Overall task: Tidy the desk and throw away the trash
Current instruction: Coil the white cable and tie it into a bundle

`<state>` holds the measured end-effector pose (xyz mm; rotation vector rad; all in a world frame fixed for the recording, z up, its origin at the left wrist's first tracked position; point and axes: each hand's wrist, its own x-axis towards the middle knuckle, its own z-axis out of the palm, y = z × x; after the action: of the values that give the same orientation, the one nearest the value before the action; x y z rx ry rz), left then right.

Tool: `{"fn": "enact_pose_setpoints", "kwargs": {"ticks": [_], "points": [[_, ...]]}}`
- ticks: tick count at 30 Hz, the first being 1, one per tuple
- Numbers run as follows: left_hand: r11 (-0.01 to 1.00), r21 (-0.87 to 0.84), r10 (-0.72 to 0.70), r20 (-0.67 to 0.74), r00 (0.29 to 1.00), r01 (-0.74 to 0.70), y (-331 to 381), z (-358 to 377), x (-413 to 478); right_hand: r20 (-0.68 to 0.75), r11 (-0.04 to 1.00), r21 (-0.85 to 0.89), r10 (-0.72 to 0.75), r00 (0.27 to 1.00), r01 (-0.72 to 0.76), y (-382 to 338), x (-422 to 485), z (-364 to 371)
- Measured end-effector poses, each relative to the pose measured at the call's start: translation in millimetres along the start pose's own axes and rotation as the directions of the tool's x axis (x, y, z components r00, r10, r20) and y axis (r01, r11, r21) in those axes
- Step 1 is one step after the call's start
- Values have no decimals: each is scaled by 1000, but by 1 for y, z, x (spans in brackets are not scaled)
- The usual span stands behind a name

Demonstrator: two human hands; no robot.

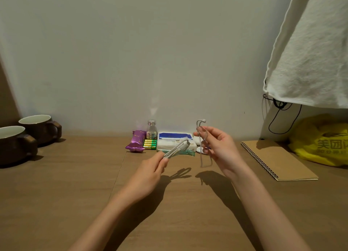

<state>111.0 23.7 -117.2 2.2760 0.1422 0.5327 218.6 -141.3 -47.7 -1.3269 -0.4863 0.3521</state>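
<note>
Above the middle of the wooden desk (75, 184), my left hand (150, 172) pinches a folded bundle of grey cable (178, 149) that points up and to the right. My right hand (218, 147) holds another stretch of thin grey cable (202, 156); its plug end (202, 121) sticks up above my fingers and a loop hangs below them. Behind my hands, against the wall, lie a purple snack wrapper (136, 141), a pack of green batteries (150, 144), a small clear bottle (151, 130) and two tissue packs (175, 136).
Two brown mugs (40, 128) stand at the far left. A brown spiral notebook (276, 159) lies at the right, with a yellow plastic bag (320, 139) behind it. A white cloth (312, 49) hangs at the upper right, black cords dangling below it.
</note>
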Motion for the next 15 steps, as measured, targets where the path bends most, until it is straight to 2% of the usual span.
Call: {"fn": "enact_pose_setpoints", "kwargs": {"ticks": [6, 11, 15], "points": [[979, 199, 16, 130, 991, -42, 8, 0, -7, 58, 997, 73, 27, 998, -31, 4, 1, 3], [919, 381, 70, 101, 992, -103, 10, 2, -9, 132, 998, -8, 56, 990, -55, 3, -2, 6], [892, 419, 142, 100, 985, -171, 9, 1, -9, 202, 988, -119, 123, 972, -100, 1, -2, 5]]}}
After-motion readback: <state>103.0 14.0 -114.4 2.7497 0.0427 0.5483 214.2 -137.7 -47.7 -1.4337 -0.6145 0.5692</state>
